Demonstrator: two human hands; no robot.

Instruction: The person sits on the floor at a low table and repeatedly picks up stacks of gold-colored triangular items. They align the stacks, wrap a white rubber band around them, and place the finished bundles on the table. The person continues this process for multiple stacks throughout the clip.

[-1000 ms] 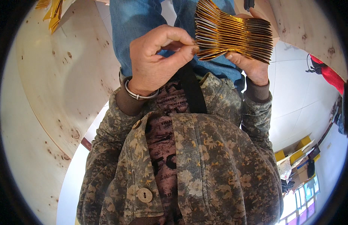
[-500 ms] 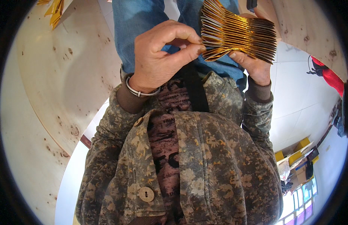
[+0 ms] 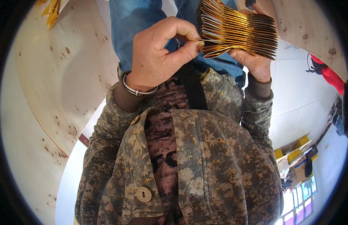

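I keep my right hand [image 3: 253,62] cupped firmly under the fanned stack of gold cards [image 3: 238,32] held above my lap, while my left hand [image 3: 159,56], thumb and forefinger pinched shut, should peel only one card edge.

A camouflage jacket [image 3: 204,165] with a round tan button [image 3: 143,194] and brown ribbed cuffs [image 3: 123,99] below the fingers covers a dark printed shirt [image 3: 166,142], a metal bangle [image 3: 138,90] circles the left wrist, and blue jeans [image 3: 132,26] show beyond.
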